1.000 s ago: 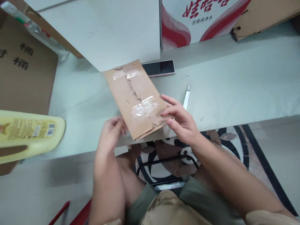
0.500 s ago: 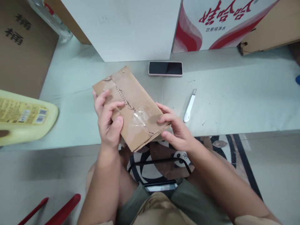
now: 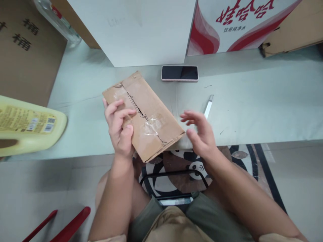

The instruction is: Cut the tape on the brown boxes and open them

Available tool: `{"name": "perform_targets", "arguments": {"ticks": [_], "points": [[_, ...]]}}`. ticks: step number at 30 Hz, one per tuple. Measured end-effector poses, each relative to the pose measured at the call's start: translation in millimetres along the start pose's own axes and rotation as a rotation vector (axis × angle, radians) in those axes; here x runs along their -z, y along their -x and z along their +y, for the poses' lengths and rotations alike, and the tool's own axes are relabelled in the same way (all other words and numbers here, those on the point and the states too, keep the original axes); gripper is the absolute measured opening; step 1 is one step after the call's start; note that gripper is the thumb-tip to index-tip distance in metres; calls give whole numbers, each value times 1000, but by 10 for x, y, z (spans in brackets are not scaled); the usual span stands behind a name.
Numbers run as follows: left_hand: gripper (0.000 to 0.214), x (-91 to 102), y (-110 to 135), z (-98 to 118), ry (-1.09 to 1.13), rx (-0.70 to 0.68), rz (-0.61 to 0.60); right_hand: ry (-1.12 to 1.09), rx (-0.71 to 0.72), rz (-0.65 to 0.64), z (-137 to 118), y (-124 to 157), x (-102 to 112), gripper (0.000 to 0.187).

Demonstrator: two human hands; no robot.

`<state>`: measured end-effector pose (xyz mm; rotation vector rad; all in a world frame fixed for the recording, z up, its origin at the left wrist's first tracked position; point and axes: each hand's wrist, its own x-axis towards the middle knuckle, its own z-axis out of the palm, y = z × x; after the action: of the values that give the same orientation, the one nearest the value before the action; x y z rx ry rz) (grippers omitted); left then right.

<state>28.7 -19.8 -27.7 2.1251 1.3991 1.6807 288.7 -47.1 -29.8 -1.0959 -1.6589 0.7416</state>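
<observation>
My left hand (image 3: 120,126) grips a small brown cardboard box (image 3: 153,104) by its left side, holding it tilted over the table's front edge. Clear tape covers parts of the box's top, and a ragged slit runs along its middle seam. Just off the box's right corner, my right hand (image 3: 199,131) is in the air with its fingers apart and nothing in them; it is slightly blurred. Beyond that hand a white utility knife (image 3: 208,107) lies on the table, its lower end hidden behind the fingers.
A phone (image 3: 179,73) lies behind the box on the pale green table (image 3: 252,101). At the back stand a white box (image 3: 146,33) and a red-and-white carton (image 3: 227,33). A yellow jug (image 3: 30,124) lies at left, near a clear bottle (image 3: 60,25).
My right hand has let go of the box's right end and moved a little to the right, beside the utility knife. My left hand still holds the box in much the same pose.
</observation>
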Motion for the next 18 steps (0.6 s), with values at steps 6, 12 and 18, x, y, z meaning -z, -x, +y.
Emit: {"name": "perform_targets", "arguments": {"ticks": [6, 12, 18], "points": [[32, 6, 13, -54, 15, -66, -4, 783, -680, -30, 91, -142, 295, 54], [38, -25, 7, 12, -29, 45, 22, 804, -701, -206, 124, -179, 373, 46], [32, -44, 11, 80, 1, 43, 10, -213, -530, 62, 68, -201, 361, 41]]}}
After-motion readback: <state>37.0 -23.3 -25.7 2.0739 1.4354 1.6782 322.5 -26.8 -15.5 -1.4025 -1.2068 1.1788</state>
